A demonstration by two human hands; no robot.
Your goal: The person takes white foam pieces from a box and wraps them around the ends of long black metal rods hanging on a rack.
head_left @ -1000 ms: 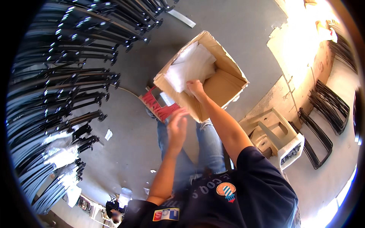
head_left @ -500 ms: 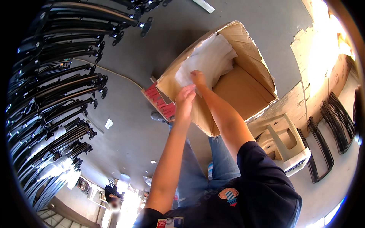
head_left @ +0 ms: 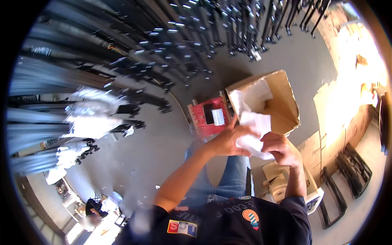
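A thin white sheet point(head_left: 254, 123), perhaps foam or plastic, is stretched between my two hands. My left hand point(head_left: 232, 141) has its fingers bent around the sheet's left side. On the other side, my right hand point(head_left: 281, 148) pinches its lower right part. Just beyond them stands an open cardboard box point(head_left: 286, 107) with ragged top edges. More white sheets point(head_left: 261, 92) lie inside it, against its left wall. The sheet in my hands overlaps the box's near corner in the picture, so whether they touch I cannot tell.
A red slatted stool point(head_left: 200, 124) stands left of the box, carrying a dark phone-like slab point(head_left: 208, 113) and a small white packet point(head_left: 218, 117). Many black metal bars point(head_left: 171, 49) fill the left and far side. A beige plastic piece point(head_left: 277, 183) sits near my right forearm.
My view has swung, bringing more black bars into sight. My hands have come out of the box mouth toward me, with a white sheet now drawn out between them.
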